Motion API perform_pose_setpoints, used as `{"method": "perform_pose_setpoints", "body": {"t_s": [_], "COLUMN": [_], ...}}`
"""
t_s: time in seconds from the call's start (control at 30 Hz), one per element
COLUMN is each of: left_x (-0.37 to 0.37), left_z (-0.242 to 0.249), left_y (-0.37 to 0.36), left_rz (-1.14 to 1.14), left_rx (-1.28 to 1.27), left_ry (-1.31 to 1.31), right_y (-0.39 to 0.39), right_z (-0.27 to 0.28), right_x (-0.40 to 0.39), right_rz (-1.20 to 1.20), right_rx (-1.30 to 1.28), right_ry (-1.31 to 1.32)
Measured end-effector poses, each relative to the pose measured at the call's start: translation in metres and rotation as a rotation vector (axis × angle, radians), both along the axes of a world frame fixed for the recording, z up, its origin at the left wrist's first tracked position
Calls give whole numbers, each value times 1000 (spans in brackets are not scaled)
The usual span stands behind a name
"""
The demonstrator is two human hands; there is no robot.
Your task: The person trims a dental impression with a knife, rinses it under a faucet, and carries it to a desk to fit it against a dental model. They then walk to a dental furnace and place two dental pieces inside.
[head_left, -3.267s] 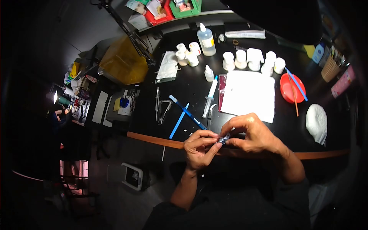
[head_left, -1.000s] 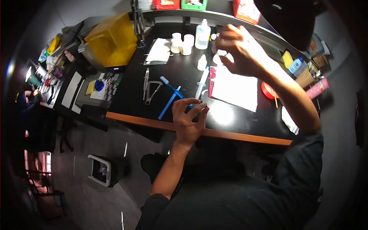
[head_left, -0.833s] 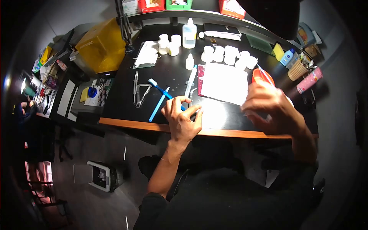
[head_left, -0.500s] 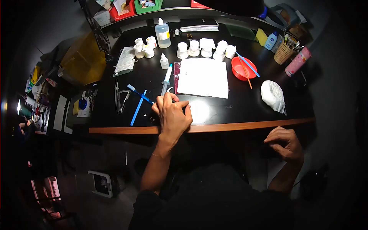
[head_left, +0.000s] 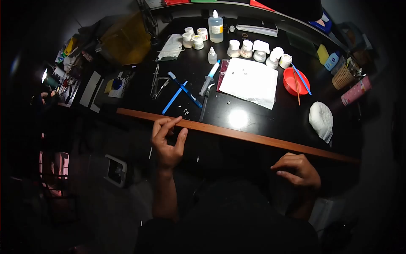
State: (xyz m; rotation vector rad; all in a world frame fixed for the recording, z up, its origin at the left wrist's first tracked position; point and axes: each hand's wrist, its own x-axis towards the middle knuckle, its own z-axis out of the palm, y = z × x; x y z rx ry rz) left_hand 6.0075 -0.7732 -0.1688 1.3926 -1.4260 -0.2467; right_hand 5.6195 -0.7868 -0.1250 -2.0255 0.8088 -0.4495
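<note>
My left hand (head_left: 168, 143) hovers at the wooden front edge (head_left: 211, 128) of the black desk, thumb and fingers apart, with nothing visible between them. Close beyond its fingertips lie small white bits (head_left: 185, 112), a blue toothbrush (head_left: 186, 90) and a light-blue stick (head_left: 174, 98). A dark-handled tool with a pale curved tip (head_left: 204, 108) lies beside a syringe (head_left: 209, 78). My right hand (head_left: 299, 170) is in front of the desk edge, its fingers loosely bent and the thumb a little apart; no object shows in it. The white wad (head_left: 320, 120) is the closest thing to it.
White paper (head_left: 249, 82) covers part of a maroon sheet (head_left: 222, 76). Several white jars (head_left: 246, 49), a large bottle (head_left: 215, 31) and a dropper bottle (head_left: 212, 56) stand behind. At right is a red bowl (head_left: 289, 86) with two sticks; metal calipers (head_left: 160, 86) lie at left.
My left hand has pulled back from the desk top toward me and its fingers have spread. The view has turned, so the desk appears shifted and tilted. My right hand stays off the desk.
</note>
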Motion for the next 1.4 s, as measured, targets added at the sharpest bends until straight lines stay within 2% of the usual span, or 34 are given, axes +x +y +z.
{"method": "perform_pose_setpoints", "body": {"t_s": [0.17,0.3,0.43,0.5,0.57,0.63,0.67,0.77,0.93,1.03,1.1,1.3,1.4], "left_x": [20,20,29,40,55,68,73,71,57,45,39,36,39], "left_z": [-47,-85,-110,-123,-137,-143,-147,-139,-141,-128,-133,-130,-126], "left_y": [44,65,79,82,85,92,94,93,81,77,76,72,72], "left_rz": [-105,-19,-12,84,132,134,96,32,97,75,38,-8,-4], "left_rx": [163,323,394,447,531,658,716,711,506,515,420,258,317], "left_ry": [469,665,635,377,123,-123,-105,-17,101,181,121,65,112], "right_y": [-9,-7,-3,-5,-3,0,1,2,-2,-9,-12,-14,-15], "right_z": [-23,-52,-62,-75,-77,-89,-93,-88,-81,-76,-72,-48,-34], "right_x": [47,80,88,86,86,82,82,87,99,109,116,123,118], "right_rz": [94,230,234,124,-12,-49,-68,-1,99,162,223,262,236], "right_rx": [93,119,8,79,105,63,42,107,97,40,-14,96,121], "right_ry": [-32,18,120,112,324,485,564,461,242,186,179,53,-25]}}
